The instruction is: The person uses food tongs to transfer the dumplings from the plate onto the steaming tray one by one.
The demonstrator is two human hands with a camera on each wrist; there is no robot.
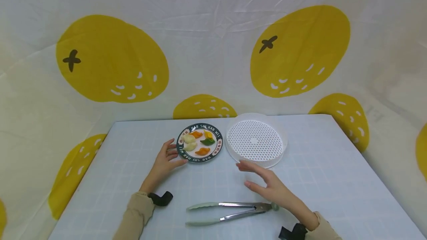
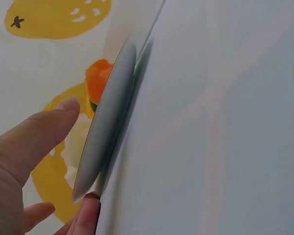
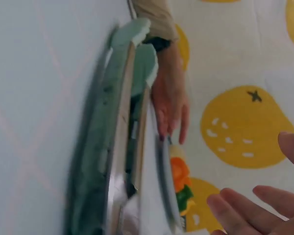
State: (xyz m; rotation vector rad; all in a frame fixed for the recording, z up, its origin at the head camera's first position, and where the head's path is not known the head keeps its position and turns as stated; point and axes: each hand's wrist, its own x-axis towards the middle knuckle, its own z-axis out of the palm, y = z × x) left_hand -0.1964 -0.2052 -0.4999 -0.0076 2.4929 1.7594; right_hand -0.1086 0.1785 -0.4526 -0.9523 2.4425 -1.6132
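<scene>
A round plate (image 1: 199,160) with a dark lettered rim holds several dumpling-like pieces in pale, orange, green and yellow. My left hand (image 1: 165,159) is at the plate's left edge, fingers spread; in the left wrist view a fingertip (image 2: 90,208) meets the lower rim while the thumb (image 2: 49,129) stays apart from it. A white round perforated tray (image 1: 255,140) sits right of the plate. Over the table in front of this tray hovers my right hand (image 1: 267,184), fingers extended and holding nothing. Metal tongs (image 1: 237,213) with pale green tips lie spread apart nearer me.
The table (image 1: 333,195) has a pale checked cover. Its far edge runs just behind the plate and tray. Beyond hangs a white cloth (image 1: 213,58) printed with large yellow fruit. A black strap (image 1: 161,198) is on the left wrist.
</scene>
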